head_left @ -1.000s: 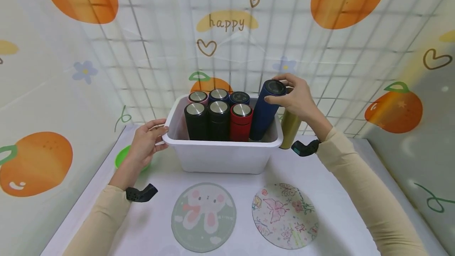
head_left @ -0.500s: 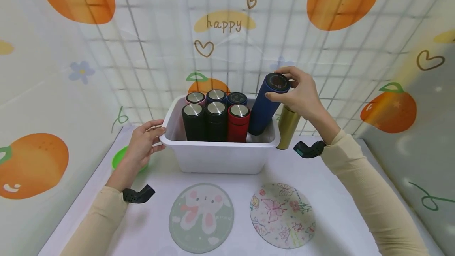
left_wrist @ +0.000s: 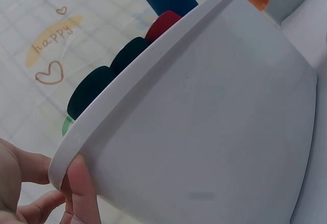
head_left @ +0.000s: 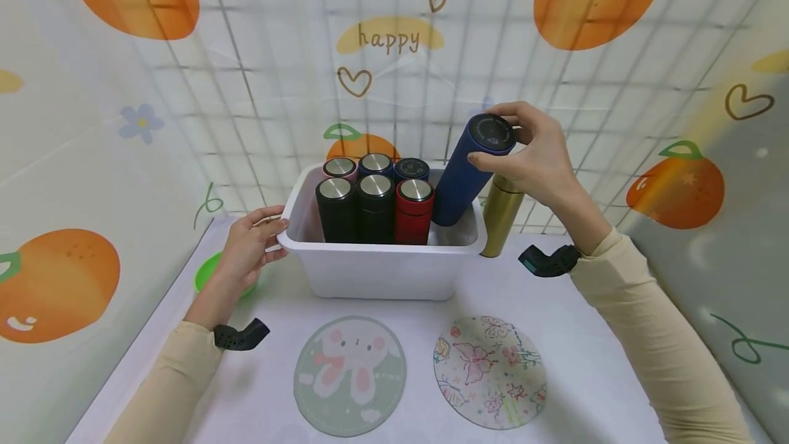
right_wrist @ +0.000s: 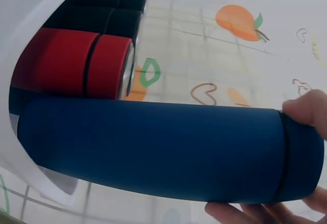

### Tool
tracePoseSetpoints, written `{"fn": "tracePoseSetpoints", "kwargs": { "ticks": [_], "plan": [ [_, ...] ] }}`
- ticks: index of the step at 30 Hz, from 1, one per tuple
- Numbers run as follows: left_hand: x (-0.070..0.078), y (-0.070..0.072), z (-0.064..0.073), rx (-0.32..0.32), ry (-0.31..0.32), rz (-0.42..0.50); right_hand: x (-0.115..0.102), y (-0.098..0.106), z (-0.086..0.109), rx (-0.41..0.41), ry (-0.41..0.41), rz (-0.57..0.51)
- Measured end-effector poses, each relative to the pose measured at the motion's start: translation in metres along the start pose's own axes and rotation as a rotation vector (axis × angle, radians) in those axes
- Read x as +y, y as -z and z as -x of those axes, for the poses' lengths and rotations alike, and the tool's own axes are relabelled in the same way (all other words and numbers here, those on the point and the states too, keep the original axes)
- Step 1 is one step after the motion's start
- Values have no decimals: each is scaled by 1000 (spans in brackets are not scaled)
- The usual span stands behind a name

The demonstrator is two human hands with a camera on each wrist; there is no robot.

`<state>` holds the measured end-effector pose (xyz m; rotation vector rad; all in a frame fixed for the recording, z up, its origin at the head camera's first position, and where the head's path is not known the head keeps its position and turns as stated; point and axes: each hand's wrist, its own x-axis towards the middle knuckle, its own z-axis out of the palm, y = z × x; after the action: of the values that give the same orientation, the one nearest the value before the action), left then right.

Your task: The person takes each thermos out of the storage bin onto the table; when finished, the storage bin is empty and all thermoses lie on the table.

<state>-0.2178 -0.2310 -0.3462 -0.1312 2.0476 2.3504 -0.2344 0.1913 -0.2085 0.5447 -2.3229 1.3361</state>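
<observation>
My right hand (head_left: 535,156) grips a blue thermos (head_left: 465,177) around its black-topped cap, thumb on one side and fingers on the other. The thermos leans to the right, its lower end still inside the white plastic bin (head_left: 382,273). In the right wrist view, the thermos (right_wrist: 153,150) lies across the frame beside a red thermos (right_wrist: 66,63). My left hand (head_left: 249,245) pinches the bin's left rim, thumb and fingers on either side of it in the left wrist view. Two black thermoses stand upright in the bin's front row, left of the red one.
Behind that row stand pink and blue thermoses (head_left: 376,163). A gold thermos (head_left: 501,221) stands on the table outside the bin's right end. A green bowl (head_left: 206,273) sits behind my left forearm. Two round mats, a bunny one (head_left: 350,375) and a butterfly one (head_left: 490,372), lie in front.
My right hand has moved up and to the right, raising the blue thermos and tilting it further. My left hand stays on the bin's rim.
</observation>
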Motion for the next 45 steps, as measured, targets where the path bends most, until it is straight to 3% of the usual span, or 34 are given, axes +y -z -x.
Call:
{"fn": "tracePoseSetpoints", "kwargs": {
  "ticks": [19, 39, 45],
  "plan": [
    [-1, 0, -2, 1, -3, 13, -24, 27, 10, 90, 109, 32],
    [0, 0, 1, 0, -3, 21, -27, 60, 21, 160, 100, 47],
    [0, 0, 2, 4, -1, 17, -25, 71, 25, 177, 64, 50]
  ]
}}
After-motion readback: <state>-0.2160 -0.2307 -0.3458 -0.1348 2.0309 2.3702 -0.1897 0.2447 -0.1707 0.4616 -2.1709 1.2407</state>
